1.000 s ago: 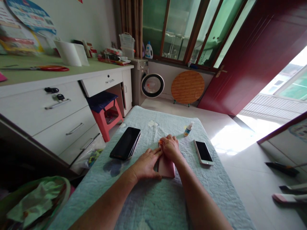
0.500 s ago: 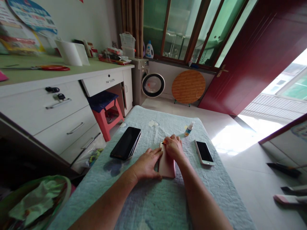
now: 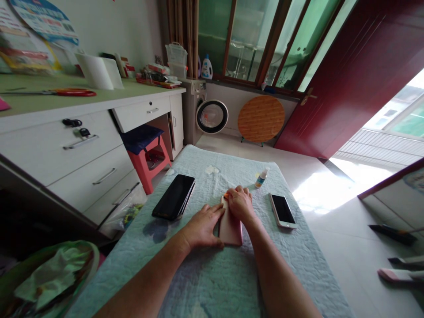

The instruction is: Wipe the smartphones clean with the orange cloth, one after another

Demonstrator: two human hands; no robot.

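Head view: two bare hands on a flat, phone-shaped pink slab (image 3: 229, 232) lying near the middle of a cloth-draped, pale blue-green rectangular table (image 3: 215, 282). Clock positions are read from the slab, twelve o'clock pointing away from the person. At nine o'clock, the left hand (image 3: 206, 226) rests with its grip wide, thumb by the slab's near left corner and fingers over its left edge. At twelve to one o'clock, the right hand (image 3: 241, 204) bends over the far end, its grip narrow on a small orange item (image 3: 226, 195), most of which is hidden. At ten o'clock lies a black rectangular smartphone (image 3: 175, 196), screen upward, other thin edges showing beneath it. At one o'clock, near the right hand, stands a small white-topped plastic bottle (image 3: 260, 179) with a blue label. Between two and three o'clock lies a white rectangular smartphone (image 3: 282, 210) with a dark screen. Beyond the table, toward twelve o'clock, stands a silver front-loading washing machine (image 3: 191, 106); toward one o'clock, a round wooden tabletop (image 3: 261, 118) stands on edge.
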